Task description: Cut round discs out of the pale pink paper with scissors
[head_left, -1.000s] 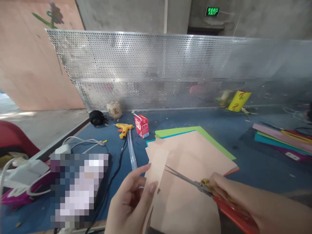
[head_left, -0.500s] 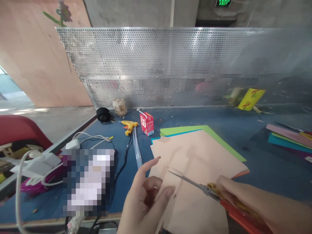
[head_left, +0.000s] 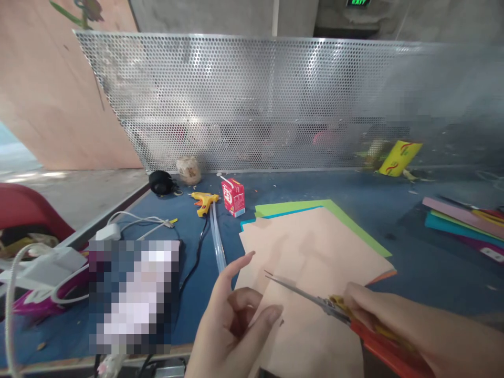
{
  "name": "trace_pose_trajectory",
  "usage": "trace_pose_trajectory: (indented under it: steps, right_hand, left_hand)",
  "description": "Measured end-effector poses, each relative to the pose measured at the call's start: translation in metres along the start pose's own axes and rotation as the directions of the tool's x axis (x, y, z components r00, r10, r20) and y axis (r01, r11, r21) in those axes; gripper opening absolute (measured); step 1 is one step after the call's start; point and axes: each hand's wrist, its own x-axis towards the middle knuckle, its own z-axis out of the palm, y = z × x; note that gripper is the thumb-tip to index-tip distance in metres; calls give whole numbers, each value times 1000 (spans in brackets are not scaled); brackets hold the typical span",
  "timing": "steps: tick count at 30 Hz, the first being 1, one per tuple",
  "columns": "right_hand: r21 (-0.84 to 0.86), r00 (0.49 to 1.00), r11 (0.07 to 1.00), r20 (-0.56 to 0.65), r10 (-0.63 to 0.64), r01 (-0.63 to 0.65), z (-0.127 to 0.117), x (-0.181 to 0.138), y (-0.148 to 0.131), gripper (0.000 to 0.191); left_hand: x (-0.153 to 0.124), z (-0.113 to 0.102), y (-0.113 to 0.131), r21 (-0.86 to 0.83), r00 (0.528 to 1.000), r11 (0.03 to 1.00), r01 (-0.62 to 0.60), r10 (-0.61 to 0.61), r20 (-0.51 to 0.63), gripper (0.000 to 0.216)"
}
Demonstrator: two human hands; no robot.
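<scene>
My left hand (head_left: 232, 325) pinches the left edge of a peach paper sheet (head_left: 311, 336) between thumb and fingers, with the index finger stretched up. In my right hand (head_left: 401, 328) are red-handled scissors (head_left: 315, 302), blades nearly closed and pointing left over that sheet. Beneath lies a stack of paper sheets (head_left: 315, 241) in peach, orange, blue and green on the blue table (head_left: 413, 273).
A yellow glue gun (head_left: 205, 200) with clear glue sticks (head_left: 217, 239), a red drink carton (head_left: 233, 196), a black object (head_left: 160, 182), white chargers and cables (head_left: 118, 228) lie to the left. Coloured paper strips (head_left: 464, 223) sit at the right. A perforated metal screen (head_left: 275, 100) backs the table.
The strip my left hand held upright has come down flat onto the sheet. The scissors stay over the paper, shifted slightly. The camera view moved a little.
</scene>
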Motion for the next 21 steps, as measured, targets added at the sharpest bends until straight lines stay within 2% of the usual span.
trace_pose_trajectory:
  steps: [14,21]
  right_hand:
    - [2,1000,1000,6,-8,8,3,-2,-5,20]
    - [54,997,996,-27,-74,75,3,-1,-7,22]
  left_hand:
    - [1,0,-2,-46,998,998,53,-51,37,66]
    - [1,1,-4,-53,997,997,53,-50,56,65]
